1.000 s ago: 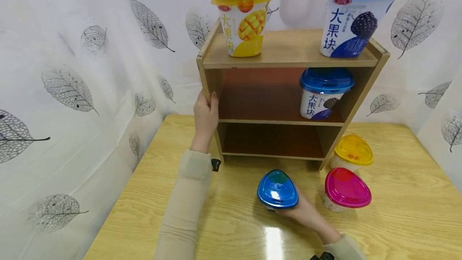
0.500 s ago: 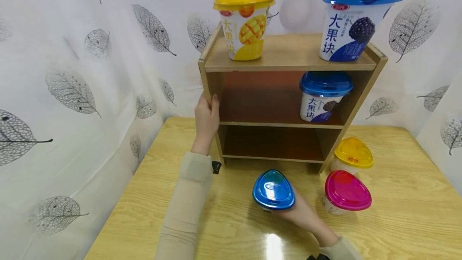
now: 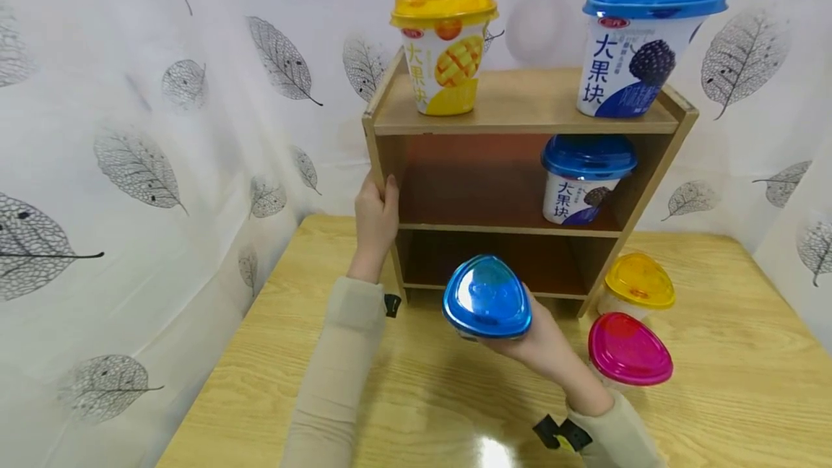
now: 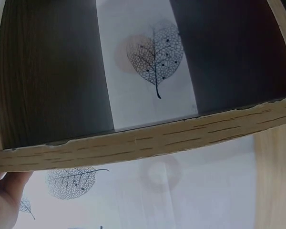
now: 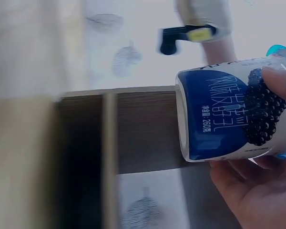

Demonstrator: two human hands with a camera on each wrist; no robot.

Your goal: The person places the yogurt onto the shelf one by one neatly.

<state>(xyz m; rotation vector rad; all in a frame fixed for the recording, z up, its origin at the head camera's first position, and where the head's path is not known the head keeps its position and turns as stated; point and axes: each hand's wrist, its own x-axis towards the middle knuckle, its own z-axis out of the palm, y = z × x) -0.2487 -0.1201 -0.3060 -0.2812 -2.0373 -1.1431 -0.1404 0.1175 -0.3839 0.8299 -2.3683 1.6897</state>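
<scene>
My right hand point(image 3: 544, 344) grips a yogurt cup point(image 3: 487, 298) with a glossy blue lid, raised over the table in front of the wooden shelf point(image 3: 520, 123). In the right wrist view the same cup lies sideways in the picture, showing a blackberry on its white and blue wall point(image 5: 219, 114); thumb and fingers wrap round it. My left hand point(image 3: 377, 219) holds the shelf's left side panel, its thumb at the front edge. Only a little of that hand point(image 4: 7, 200) appears in the left wrist view, below the panel edge.
On the shelf's top stand a yellow-lidded mango cup point(image 3: 445, 49) and a blue-lidded blackberry cup point(image 3: 640, 56). Another blue-lidded cup point(image 3: 578, 186) is on the middle level, at right. A yellow-lidded cup point(image 3: 640, 282) and a pink-lidded cup point(image 3: 629, 351) stand on the table point(image 3: 734, 352).
My right hand has lifted the blue-lidded yogurt cup up from the table and toward the shelf, slightly leftward. The left hand keeps its hold on the shelf panel.
</scene>
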